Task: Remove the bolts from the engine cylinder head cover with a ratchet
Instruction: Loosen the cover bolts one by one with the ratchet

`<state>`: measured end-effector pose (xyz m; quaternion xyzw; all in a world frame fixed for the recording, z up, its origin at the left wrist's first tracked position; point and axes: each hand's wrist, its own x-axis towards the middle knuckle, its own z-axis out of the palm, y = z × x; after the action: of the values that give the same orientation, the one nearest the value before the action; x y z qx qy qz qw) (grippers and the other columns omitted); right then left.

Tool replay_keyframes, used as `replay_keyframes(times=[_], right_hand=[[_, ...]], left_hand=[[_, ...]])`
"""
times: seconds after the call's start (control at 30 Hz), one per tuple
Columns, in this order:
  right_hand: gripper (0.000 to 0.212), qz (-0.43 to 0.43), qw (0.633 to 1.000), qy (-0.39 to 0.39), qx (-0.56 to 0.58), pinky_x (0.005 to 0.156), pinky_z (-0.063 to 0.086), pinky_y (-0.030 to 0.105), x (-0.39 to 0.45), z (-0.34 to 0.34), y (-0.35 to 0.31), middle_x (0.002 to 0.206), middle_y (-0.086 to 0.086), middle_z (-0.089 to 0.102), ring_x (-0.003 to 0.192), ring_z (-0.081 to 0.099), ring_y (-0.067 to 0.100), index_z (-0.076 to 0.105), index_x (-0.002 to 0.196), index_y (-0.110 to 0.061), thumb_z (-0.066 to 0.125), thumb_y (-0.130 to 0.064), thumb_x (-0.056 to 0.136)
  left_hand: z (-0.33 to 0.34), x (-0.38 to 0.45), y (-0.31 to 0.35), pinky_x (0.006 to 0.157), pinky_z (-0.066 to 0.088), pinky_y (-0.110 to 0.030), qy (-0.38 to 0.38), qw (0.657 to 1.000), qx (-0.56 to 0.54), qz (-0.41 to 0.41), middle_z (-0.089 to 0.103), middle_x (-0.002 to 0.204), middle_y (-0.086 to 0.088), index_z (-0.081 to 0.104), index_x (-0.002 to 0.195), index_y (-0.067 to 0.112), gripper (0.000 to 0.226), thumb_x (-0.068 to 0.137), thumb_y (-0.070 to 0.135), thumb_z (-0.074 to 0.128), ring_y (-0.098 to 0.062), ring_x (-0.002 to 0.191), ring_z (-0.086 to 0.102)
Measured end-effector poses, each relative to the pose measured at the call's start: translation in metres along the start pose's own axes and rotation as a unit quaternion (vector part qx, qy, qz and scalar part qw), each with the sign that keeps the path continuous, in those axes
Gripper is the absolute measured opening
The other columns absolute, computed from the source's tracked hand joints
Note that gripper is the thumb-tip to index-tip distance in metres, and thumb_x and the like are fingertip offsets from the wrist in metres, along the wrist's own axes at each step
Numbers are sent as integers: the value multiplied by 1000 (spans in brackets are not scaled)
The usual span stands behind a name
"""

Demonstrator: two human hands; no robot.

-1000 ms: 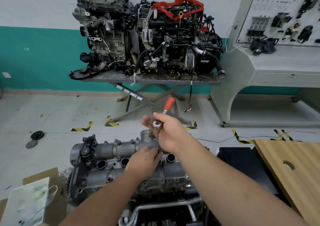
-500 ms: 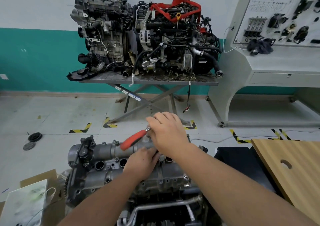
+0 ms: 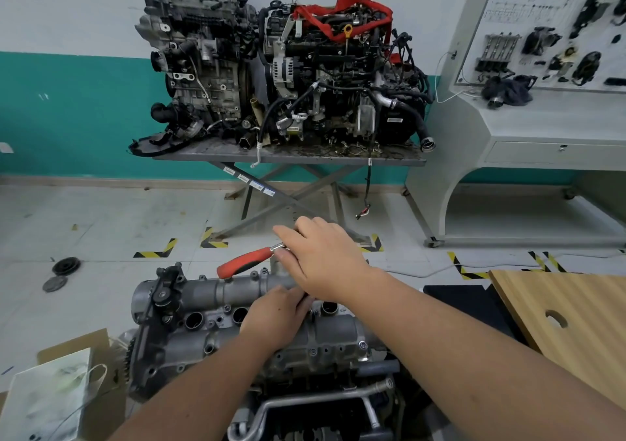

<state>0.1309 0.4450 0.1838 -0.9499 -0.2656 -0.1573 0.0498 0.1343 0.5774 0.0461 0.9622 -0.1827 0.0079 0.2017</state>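
A: Where do we have room around us?

B: The cylinder head cover [image 3: 257, 318] fills the lower middle of the frame. Above it, pale floor [image 3: 101, 224] runs open up to the scissor-legged table [image 3: 288, 156] carrying two engines [image 3: 281, 68] in the upper middle. On the lower right, the edge of a wooden board [image 3: 559, 312] runs down diagonally close to our right forearm. At the lower left, a cardboard box [image 3: 67, 390] sits just beside the cover's end.

A: And the ratchet?

B: The ratchet [image 3: 247, 262] lies across the cover's far edge, its red handle pointing to the left of the frame and slightly down. Our right hand [image 3: 325, 261], the grip on the tool, sits over the ratchet's head end with fingers curled around the bare metal shank; the head itself is hidden beneath the palm.

A: What about our other grip?

B: Our left hand [image 3: 274, 318] rests on the middle of the cover, directly below the right hand and touching its wrist. Its fingertips tuck beneath the right hand, so we cannot tell whether they pinch anything.

A: Any bolts visible?

B: Small bolts [image 3: 362, 345] show along the cover's near edge toward the right; the one under the ratchet is hidden.
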Motion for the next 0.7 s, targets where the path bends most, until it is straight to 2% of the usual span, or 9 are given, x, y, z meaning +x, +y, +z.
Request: replay_keyframes(times=[0.17, 0.27, 0.33, 0.43, 0.5, 0.57, 0.63, 0.67, 0.7], right_hand=[[35, 83, 995, -50, 26, 60, 31, 33, 15, -7, -14, 88, -3, 47, 74, 48, 23, 56, 107, -20, 29, -41, 106], [27, 208, 949, -114, 206, 59, 47, 37, 27, -14, -20, 78, 4, 63, 71, 61, 28, 56, 85, -14, 39, -28, 101], [16, 315, 813, -123, 475, 63, 55, 40, 31, -14, -25, 67, 9, 70, 63, 68, 27, 52, 84, -10, 42, -15, 95], [10, 395, 560, -69, 725, 56, 43, 28, 28, -6, -24, 74, 11, 73, 68, 71, 23, 50, 97, -6, 41, -6, 95], [18, 387, 448, 11, 806, 61, 43, 26, 23, 2, -17, 81, 10, 73, 80, 68, 22, 62, 89, -6, 46, -6, 98], [20, 376, 376, 97, 841, 64, 50, 28, 17, 9, -9, 78, 8, 72, 81, 68, 22, 59, 82, -11, 51, -4, 98], [19, 370, 380, 145, 835, 57, 53, 31, 10, 16, -6, 81, 6, 72, 74, 69, 20, 52, 82, -17, 55, -5, 96], [16, 364, 434, 151, 810, 58, 55, 32, 7, 22, -7, 87, 3, 73, 76, 70, 17, 58, 82, -20, 57, -11, 96], [17, 355, 523, 147, 761, 66, 58, 32, 4, 26, -7, 95, -4, 74, 84, 70, 13, 67, 84, -30, 59, -21, 95]], left_hand=[[2, -1, -2, 66, 50, -37, -1, 1000, 7, 11, 63, 96, -3, 56, 109, 28, 33, 104, 49, 31, -23, 86, 61], [3, -1, -2, 65, 46, -36, -13, 1000, 20, 4, 58, 92, -2, 56, 98, 26, 38, 103, 53, 30, -23, 86, 60], [3, -1, -2, 64, 41, -35, -14, 1000, 21, -2, 58, 91, -2, 56, 91, 25, 41, 103, 55, 31, -23, 86, 61], [1, -2, -2, 64, 41, -35, -17, 1000, 8, -2, 58, 89, -2, 51, 84, 26, 40, 103, 54, 29, -25, 86, 61], [0, -1, -3, 68, 48, -39, -26, 1000, -10, -7, 61, 92, -3, 50, 85, 27, 39, 104, 54, 28, -25, 87, 61], [-2, 1, -1, 72, 51, -41, -31, 999, -19, -14, 61, 92, -4, 41, 81, 31, 35, 104, 53, 29, -26, 88, 61], [-1, 2, 0, 71, 48, -40, -26, 999, -18, -16, 61, 92, -5, 37, 78, 30, 34, 104, 52, 32, -28, 89, 60], [0, 3, -1, 70, 46, -39, -21, 1000, -18, -15, 61, 91, -6, 38, 78, 30, 34, 104, 52, 33, -28, 90, 60], [1, 3, -1, 68, 44, -38, -16, 1000, -17, -16, 61, 90, -5, 38, 78, 29, 34, 103, 51, 34, -28, 89, 60]])
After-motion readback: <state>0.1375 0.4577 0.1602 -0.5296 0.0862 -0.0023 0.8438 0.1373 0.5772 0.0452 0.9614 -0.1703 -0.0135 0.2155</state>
